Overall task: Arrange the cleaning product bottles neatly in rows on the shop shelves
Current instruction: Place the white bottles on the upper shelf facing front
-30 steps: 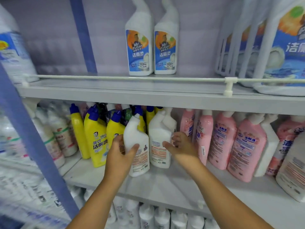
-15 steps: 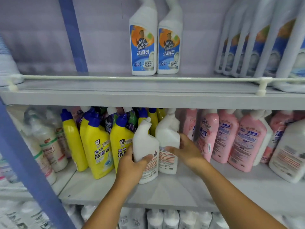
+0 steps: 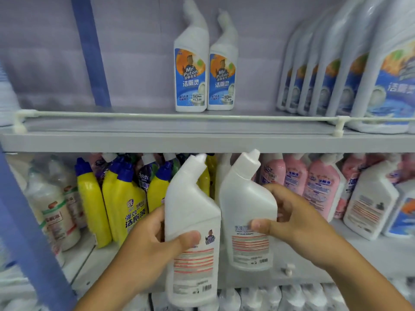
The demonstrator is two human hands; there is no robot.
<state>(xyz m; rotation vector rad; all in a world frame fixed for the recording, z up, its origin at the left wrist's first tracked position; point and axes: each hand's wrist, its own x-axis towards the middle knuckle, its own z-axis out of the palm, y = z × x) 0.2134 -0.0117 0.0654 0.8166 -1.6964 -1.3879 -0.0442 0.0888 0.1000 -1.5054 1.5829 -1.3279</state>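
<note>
Left hand (image 3: 148, 245) is curled round the left white bottle (image 3: 193, 223) — thumb across its back label, bottle held in front of the middle shelf (image 3: 359, 254). Right hand (image 3: 298, 225) is wrapped round the right white bottle (image 3: 247, 212) — held upright, just beside the first.

Head view, close, facing shop shelves (image 3: 202, 142)

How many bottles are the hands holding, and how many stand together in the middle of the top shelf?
Held: 2, a white bottle in the left hand, a second white bottle in the right hand.
Top shelf, middle: 2 blue-label bottles.
Total: 4.
</note>
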